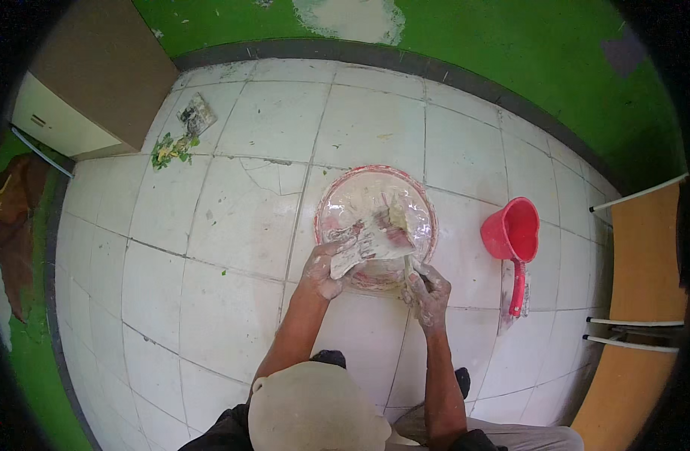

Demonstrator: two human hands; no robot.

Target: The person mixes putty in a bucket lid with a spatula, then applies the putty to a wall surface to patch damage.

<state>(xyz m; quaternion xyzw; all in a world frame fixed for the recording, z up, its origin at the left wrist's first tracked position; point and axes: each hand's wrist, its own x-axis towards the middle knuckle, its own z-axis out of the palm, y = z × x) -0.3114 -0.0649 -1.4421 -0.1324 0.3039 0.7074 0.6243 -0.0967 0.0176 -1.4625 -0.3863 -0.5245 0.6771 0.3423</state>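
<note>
My left hand (326, 270) grips the near end of a white-smeared flat tool (345, 261), thumb and fingers closed on it. My right hand (433, 293) is curled around the handle of a scraper (411, 272); putty hides where the two tools meet. Both hands are coated pale. The tools sit over the near part of a red-rimmed basin (376, 167) of wet, whitish paste (352, 199), on the white tiled floor (262, 120). To my right stands a pink dipper (497, 239), handle toward me, near a smeared scrap whose markings I can't make out. Ahead on the left lie leafy green scraps (170, 150) and a dirty square piece (197, 114). Beyond is a cabinet (97, 60); the small dark mark on its pale front is too small to read.
</note>
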